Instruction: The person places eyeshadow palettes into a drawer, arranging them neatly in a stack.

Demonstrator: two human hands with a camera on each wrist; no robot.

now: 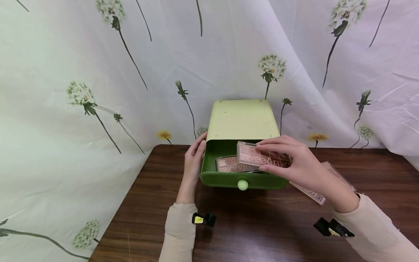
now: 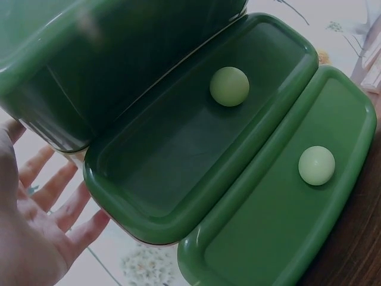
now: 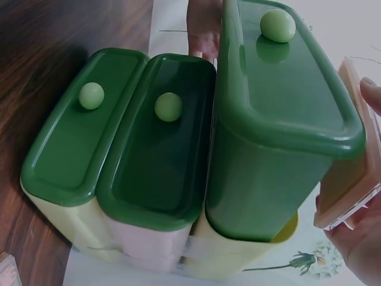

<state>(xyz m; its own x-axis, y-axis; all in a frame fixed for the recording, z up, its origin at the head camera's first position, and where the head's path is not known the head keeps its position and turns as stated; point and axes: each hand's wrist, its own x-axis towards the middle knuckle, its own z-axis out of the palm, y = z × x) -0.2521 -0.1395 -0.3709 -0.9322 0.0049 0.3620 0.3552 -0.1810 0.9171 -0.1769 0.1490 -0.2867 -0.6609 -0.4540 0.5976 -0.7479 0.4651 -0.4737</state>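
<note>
My right hand (image 1: 299,163) pinches a clear-lidded eyeshadow palette (image 1: 250,154) between thumb and fingers, over the open top drawer (image 1: 217,179) of a small green chest. In the right wrist view that palette (image 3: 348,173) is tilted beside the drawer's wall. Another palette (image 1: 227,164) lies inside the drawer, partly covered by the held one. My left hand (image 1: 193,163) is at the chest's left side, and in the left wrist view its fingers (image 2: 68,205) extend along that side. The chest's top (image 1: 243,120) is pale yellow-green.
More palettes (image 1: 337,175) lie on the dark wooden table (image 1: 242,233) to the right, partly behind my right forearm. Below the open drawer are two closed drawers with round knobs, a middle one (image 3: 164,161) and a bottom one (image 3: 71,149). A dandelion-print cloth (image 1: 147,72) hangs behind.
</note>
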